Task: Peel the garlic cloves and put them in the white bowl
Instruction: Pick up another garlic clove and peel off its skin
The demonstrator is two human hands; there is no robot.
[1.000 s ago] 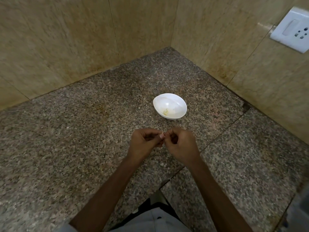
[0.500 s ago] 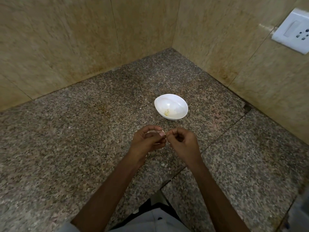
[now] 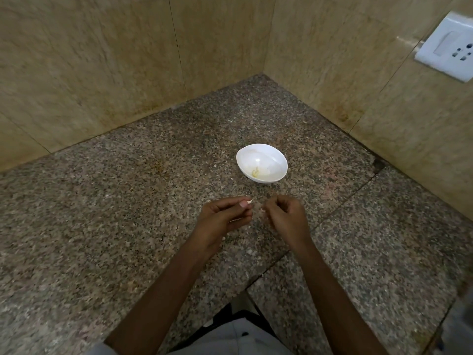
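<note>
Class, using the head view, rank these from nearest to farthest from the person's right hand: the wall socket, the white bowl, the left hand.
1. The left hand, right beside the right hand, pinching a garlic clove.
2. The white bowl, on the counter just beyond both hands.
3. The wall socket, high on the right-hand wall, clearly farthest.

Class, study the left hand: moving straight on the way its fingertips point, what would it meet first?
Probably the right hand, across a small gap; the left hand, pinching a garlic clove, points sideways at it, not at the bowl. Depth unclear.
</note>
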